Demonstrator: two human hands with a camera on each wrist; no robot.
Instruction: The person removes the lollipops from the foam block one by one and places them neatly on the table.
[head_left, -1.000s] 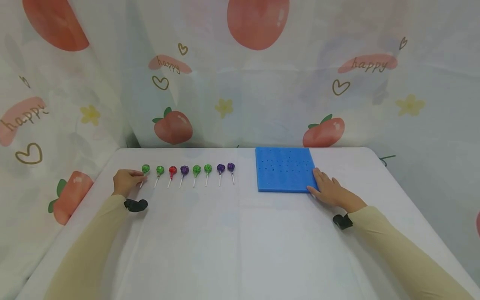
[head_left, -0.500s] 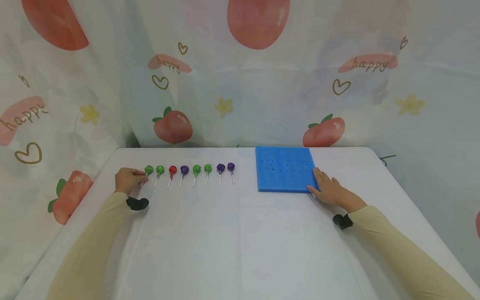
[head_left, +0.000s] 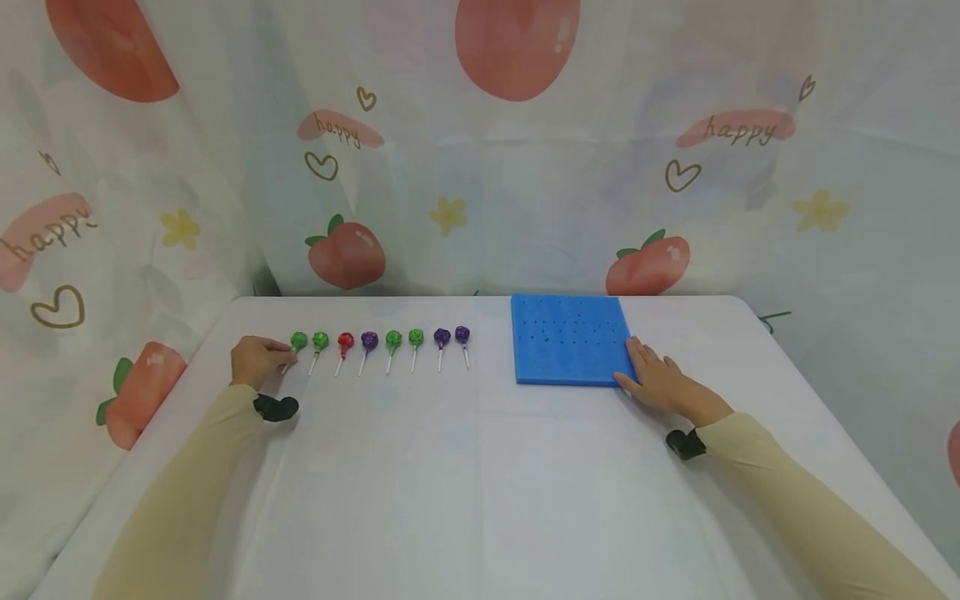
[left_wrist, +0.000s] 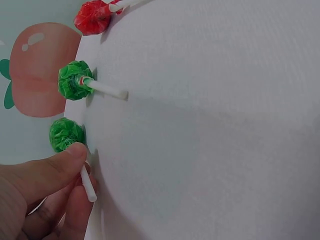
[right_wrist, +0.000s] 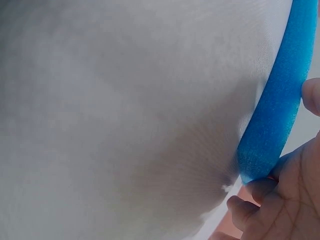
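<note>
In the head view my left hand [head_left: 257,362] is at the left end of a row of lollipops, holding the leftmost green lollipop [head_left: 298,341]. The left wrist view shows thumb and fingers pinching its white stick [left_wrist: 89,186] just under the green wrapped head [left_wrist: 65,134]. Beside it lie another green lollipop [head_left: 320,341] and a red lollipop [head_left: 345,341]. My right hand [head_left: 663,385] rests against the right edge of a blue board [head_left: 566,350] dotted with small holes. In the right wrist view its fingers touch the board's side [right_wrist: 275,110].
Farther right along the row lie a purple lollipop [head_left: 369,341], two more green ones and two more purple ones, sticks toward me. All lie on a white-covered table [head_left: 480,492]. A patterned curtain [head_left: 525,167] hangs behind and at the sides.
My left hand has shifted slightly right, bringing the held green lollipop closer to the neighbouring green one. My right hand and the blue board have stayed put.
</note>
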